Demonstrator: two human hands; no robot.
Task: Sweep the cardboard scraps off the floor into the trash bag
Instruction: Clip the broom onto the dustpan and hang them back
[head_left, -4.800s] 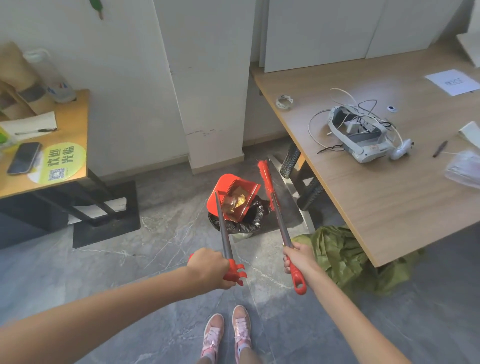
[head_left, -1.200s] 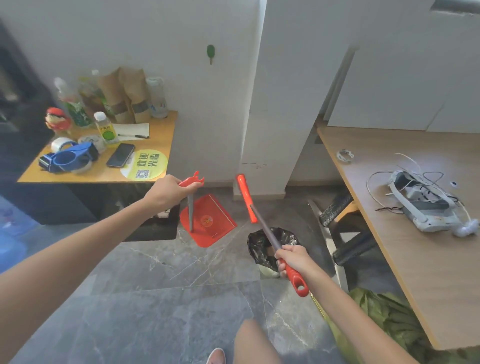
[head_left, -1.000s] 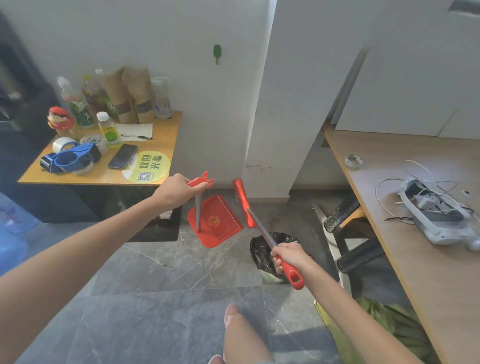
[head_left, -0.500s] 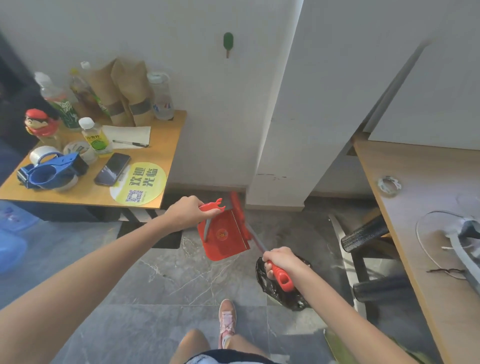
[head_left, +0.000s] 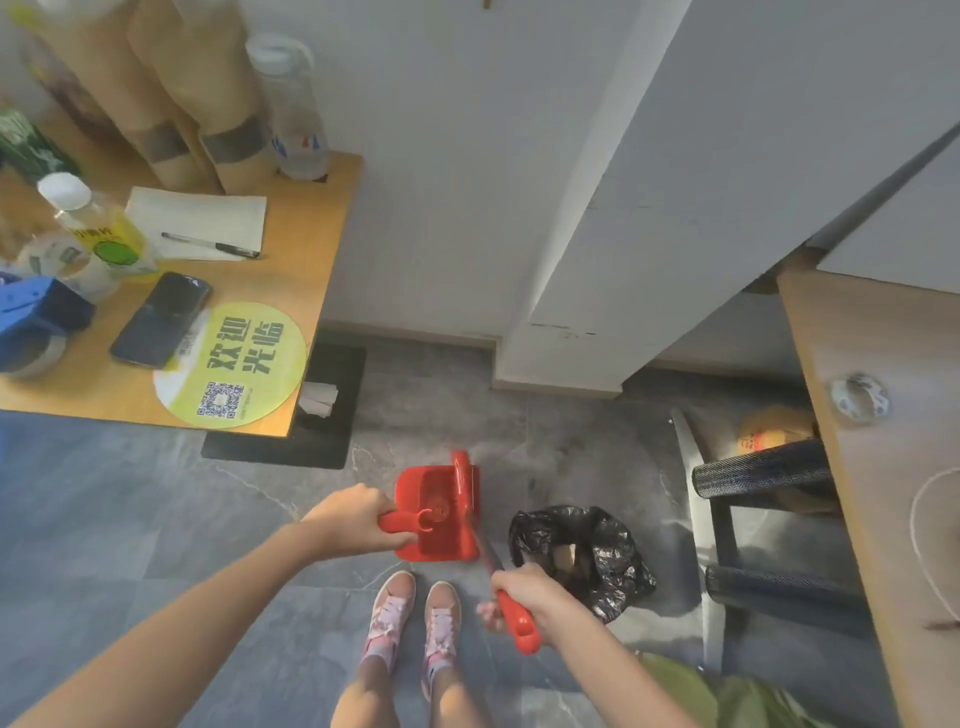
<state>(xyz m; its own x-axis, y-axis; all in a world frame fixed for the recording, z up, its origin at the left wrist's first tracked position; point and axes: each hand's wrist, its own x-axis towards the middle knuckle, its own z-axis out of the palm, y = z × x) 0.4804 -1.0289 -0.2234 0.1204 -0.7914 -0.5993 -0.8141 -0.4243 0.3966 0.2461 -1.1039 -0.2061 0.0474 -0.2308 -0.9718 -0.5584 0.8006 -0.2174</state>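
My left hand (head_left: 353, 522) grips the red handle of the red dustpan (head_left: 434, 512), which stands on the grey floor just ahead of my feet. My right hand (head_left: 524, 590) grips the red end of the broom (head_left: 514, 621); the broom's red head (head_left: 462, 480) lies against the dustpan's right side. A black trash bag (head_left: 597, 553) sits open on the floor to the right of the dustpan, with brown cardboard scraps (head_left: 563, 556) inside it. No scraps show in the dustpan.
A wooden side table (head_left: 306, 249) with a phone, bottles and a round yellow sticker stands at the left. A white pillar (head_left: 597, 291) rises ahead. A desk (head_left: 883, 467) with black padded legs is at the right, green cloth (head_left: 727, 696) below it.
I have stepped closer and the view tilted down. The dustpan and broom came together beside the trash bag, the broom head now against the dustpan. Both hands keep their grips.
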